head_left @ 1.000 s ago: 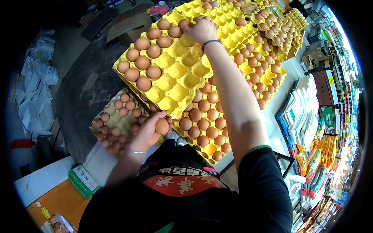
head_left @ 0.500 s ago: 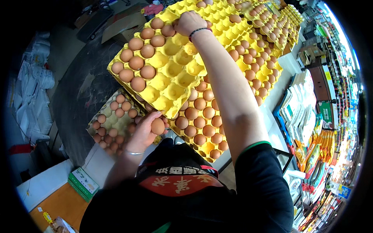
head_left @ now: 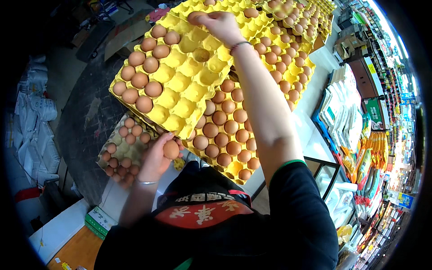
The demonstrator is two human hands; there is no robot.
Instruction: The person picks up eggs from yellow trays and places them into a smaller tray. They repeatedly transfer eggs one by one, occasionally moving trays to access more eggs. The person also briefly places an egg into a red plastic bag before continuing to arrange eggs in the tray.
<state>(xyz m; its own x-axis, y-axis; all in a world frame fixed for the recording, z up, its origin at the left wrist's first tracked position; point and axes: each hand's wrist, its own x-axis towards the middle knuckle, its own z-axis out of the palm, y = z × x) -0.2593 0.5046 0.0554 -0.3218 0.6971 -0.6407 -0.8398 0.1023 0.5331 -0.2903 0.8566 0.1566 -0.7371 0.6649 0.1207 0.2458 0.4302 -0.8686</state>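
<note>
Yellow tray btwn L hand & R hand.

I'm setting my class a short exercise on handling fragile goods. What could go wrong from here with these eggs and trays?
The egg in the left hand could slip and crack, perhaps striking the grey tray beneath.

The upper yellow tray has its eggs bunched on the left side, so a knock might tilt it.

While the right hand grips another egg, its forearm passes above lower eggs and might brush them.
</note>
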